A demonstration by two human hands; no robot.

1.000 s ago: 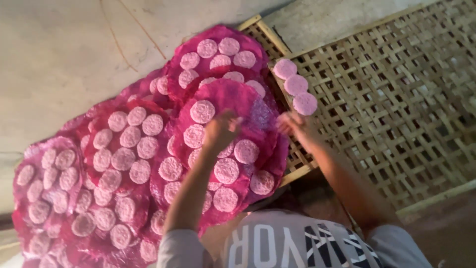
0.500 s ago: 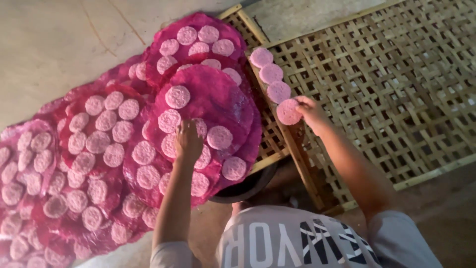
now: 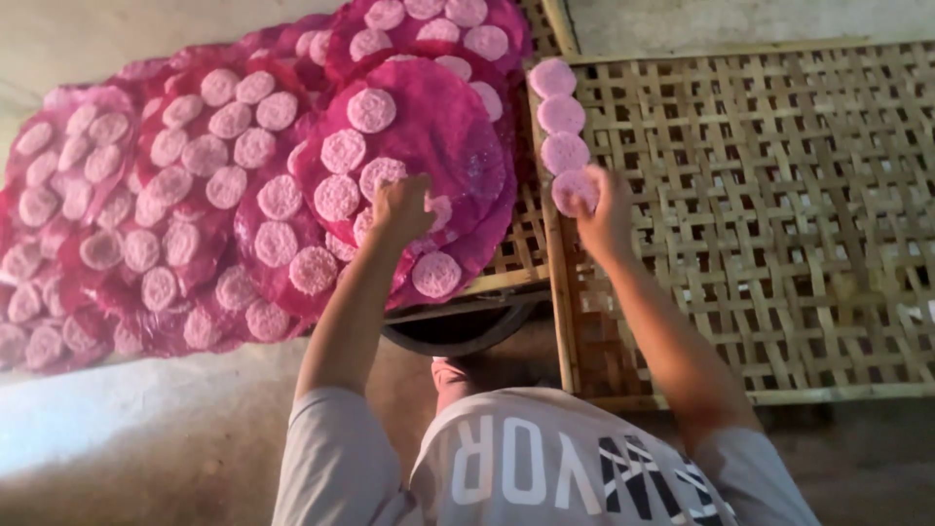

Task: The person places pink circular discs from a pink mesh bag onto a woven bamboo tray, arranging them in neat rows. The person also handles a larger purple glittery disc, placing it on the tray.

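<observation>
Pale concrete floor [image 3: 117,458] lies under two woven bamboo racks, one on the left covered by overlapping magenta sheets [image 3: 438,136] dotted with pink round cakes [image 3: 371,110], the other rack [image 3: 760,214] almost bare. Since a moment ago a fourth cake [image 3: 573,187] has been brought down to the bare rack's left edge, below the three already lined up there [image 3: 563,115], so the column is being lengthened one piece at a time. The cake is covered by the right hand [image 3: 606,216], whose grip is closed lightly about it, the fingertips pressed onto its top. The left hand [image 3: 401,207] is laid on the topmost sheet near its lower edge, fingers curled over a cake; whether that cake is pinched cannot be told. A dark round basin [image 3: 458,326] is partly seen beneath the racks.
</observation>
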